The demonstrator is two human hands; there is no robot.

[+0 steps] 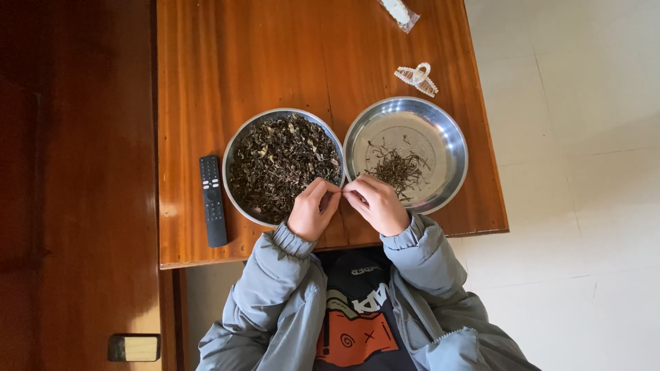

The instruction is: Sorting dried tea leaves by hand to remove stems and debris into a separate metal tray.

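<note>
Two round steel plates sit side by side on a wooden table (275,55). The left plate (237,148) is heaped with dark dried leaves (282,161). The right plate (450,148) holds only a small pile of thin dark stems (399,168). My left hand (311,211) and my right hand (378,205) meet fingertip to fingertip over the gap between the plates, near their front rims. The fingers pinch together on something too small to make out, likely a bit of the dried leaf.
A black remote control (212,200) lies left of the plates. A pale hair claw clip (416,77) and a small clear packet (398,12) lie at the table's far right. White floor tiles (584,172) lie to the right, dark wood to the left.
</note>
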